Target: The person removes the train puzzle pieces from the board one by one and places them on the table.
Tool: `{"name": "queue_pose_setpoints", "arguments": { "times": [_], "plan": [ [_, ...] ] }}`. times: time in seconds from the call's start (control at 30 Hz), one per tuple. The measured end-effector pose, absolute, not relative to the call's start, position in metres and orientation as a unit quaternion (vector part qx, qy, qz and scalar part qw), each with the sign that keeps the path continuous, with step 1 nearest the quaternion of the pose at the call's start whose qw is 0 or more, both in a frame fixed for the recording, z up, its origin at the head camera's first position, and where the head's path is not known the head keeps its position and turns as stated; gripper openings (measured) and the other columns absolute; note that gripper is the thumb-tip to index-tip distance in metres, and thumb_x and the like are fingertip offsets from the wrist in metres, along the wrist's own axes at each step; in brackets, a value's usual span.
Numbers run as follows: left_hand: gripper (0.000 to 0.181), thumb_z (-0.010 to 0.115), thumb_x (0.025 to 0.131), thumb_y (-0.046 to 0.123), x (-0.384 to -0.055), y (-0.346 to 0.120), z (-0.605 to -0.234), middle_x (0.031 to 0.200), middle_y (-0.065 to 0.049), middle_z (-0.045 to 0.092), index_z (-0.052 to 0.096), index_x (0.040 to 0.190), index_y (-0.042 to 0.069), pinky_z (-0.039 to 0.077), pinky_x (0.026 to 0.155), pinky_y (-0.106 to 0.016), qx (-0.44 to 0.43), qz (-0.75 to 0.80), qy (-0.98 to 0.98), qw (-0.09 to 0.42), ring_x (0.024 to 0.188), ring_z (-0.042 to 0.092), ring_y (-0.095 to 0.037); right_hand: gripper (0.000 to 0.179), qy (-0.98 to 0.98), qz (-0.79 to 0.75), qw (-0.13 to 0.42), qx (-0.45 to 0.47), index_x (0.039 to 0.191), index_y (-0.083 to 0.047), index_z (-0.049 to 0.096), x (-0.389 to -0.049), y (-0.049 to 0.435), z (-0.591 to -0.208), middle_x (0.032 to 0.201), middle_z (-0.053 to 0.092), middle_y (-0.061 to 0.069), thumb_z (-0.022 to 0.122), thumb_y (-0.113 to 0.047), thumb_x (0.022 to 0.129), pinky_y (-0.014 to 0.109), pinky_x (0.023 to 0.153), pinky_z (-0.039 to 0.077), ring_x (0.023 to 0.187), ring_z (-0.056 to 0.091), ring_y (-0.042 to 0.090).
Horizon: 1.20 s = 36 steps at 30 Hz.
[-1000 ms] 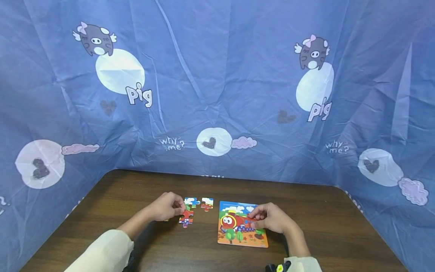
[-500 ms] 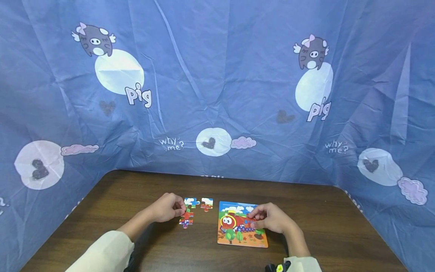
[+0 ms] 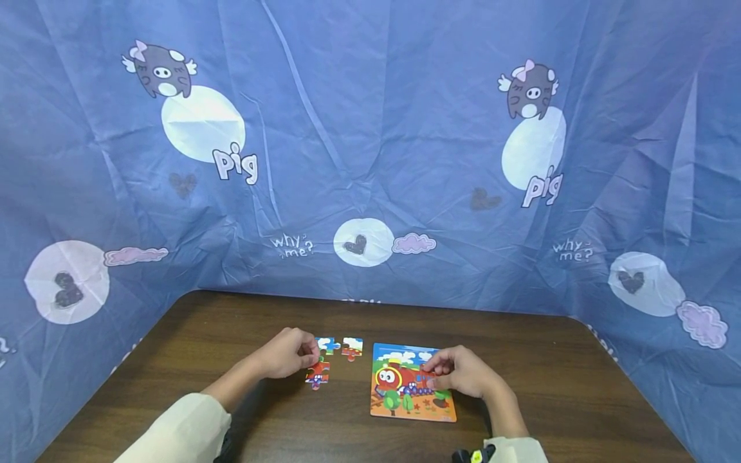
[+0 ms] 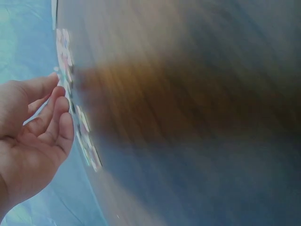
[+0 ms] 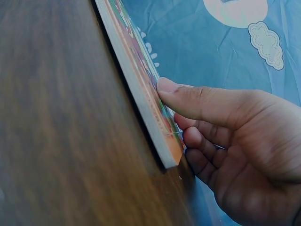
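My left hand (image 3: 287, 354) is over the left group of jigsaw puzzle pieces, with thumb and index fingertips together at the edge of a puzzle piece (image 4: 57, 70). Most of that piece is hidden by the fingers. A red and blue train piece (image 3: 316, 378) lies just below those fingertips, and a blue sky piece (image 3: 325, 344) lies just above them. My right hand (image 3: 463, 373) is over the right side of a square train puzzle (image 3: 405, 405). Its thumb rests close on the picture in the right wrist view; the other fingers are loosely bent.
A separate cloud-and-red piece (image 3: 352, 347) lies between the left group and the square puzzle. Everything is on a dark wooden table (image 3: 347, 437). Blue cloth (image 3: 370, 161) printed with pigs hangs around its far edge and sides.
The left hand has shifted very slightly to the right; a bit of a piece seen beneath it a second ago is now hidden. The right hand and square puzzle stay in place.
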<state>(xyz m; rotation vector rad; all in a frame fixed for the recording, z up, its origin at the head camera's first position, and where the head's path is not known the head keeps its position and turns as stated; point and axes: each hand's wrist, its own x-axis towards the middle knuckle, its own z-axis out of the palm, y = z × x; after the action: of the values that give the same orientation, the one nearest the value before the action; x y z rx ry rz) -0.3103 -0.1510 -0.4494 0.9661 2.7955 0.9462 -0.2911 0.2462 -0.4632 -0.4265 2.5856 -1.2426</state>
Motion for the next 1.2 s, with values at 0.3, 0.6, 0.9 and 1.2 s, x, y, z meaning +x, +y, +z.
{"name": "queue_pose_setpoints", "arguments": {
  "times": [0.3, 0.6, 0.9, 1.2],
  "plan": [
    [0.017, 0.071, 0.093, 0.001, -0.309, -0.11, -0.447, 0.073, 0.01, 0.062, 0.067, 0.081, 0.013, 0.046, 0.063, -0.026, 0.328, 0.314, 0.891, 0.023, 0.066, 0.052, -0.004, 0.024, 0.884, -0.425, 0.121, -0.15, 0.102, -0.01, 0.078, -0.293, 0.249, -0.465, 0.089, 0.065, 0.001, 0.087, -0.011, 0.081, 0.031, 0.072, 0.047, 0.082, 0.055, 0.018],
    [0.008, 0.071, 0.095, 0.006, -0.303, -0.05, -0.447, 0.079, 0.008, 0.065, 0.069, 0.089, 0.01, 0.049, 0.069, -0.025, 0.361, 0.31, 0.877, 0.065, 0.072, 0.057, -0.003, 0.025, 0.889, -0.419, 0.125, -0.138, 0.103, -0.011, 0.078, -0.291, 0.249, -0.464, 0.092, 0.067, 0.002, 0.087, -0.011, 0.08, 0.034, 0.075, 0.048, 0.083, 0.056, 0.019],
    [0.006, 0.076, 0.093, 0.012, -0.302, -0.005, -0.447, 0.082, 0.009, 0.067, 0.072, 0.094, 0.008, 0.049, 0.07, -0.02, 0.357, 0.303, 0.879, 0.087, 0.074, 0.059, 0.0, 0.025, 0.881, -0.427, 0.13, -0.155, 0.104, -0.008, 0.077, -0.292, 0.25, -0.463, 0.091, 0.069, 0.002, 0.086, -0.006, 0.08, 0.036, 0.076, 0.05, 0.084, 0.058, 0.019],
    [0.019, 0.084, 0.086, 0.019, -0.302, 0.021, -0.448, 0.083, 0.008, 0.068, 0.075, 0.1, 0.01, 0.05, 0.071, -0.017, 0.357, 0.294, 0.881, 0.103, 0.075, 0.059, 0.001, 0.027, 0.876, -0.431, 0.128, -0.176, 0.104, -0.006, 0.076, -0.293, 0.253, -0.463, 0.092, 0.07, 0.002, 0.086, -0.004, 0.079, 0.033, 0.075, 0.052, 0.086, 0.06, 0.019]
  ]
}}
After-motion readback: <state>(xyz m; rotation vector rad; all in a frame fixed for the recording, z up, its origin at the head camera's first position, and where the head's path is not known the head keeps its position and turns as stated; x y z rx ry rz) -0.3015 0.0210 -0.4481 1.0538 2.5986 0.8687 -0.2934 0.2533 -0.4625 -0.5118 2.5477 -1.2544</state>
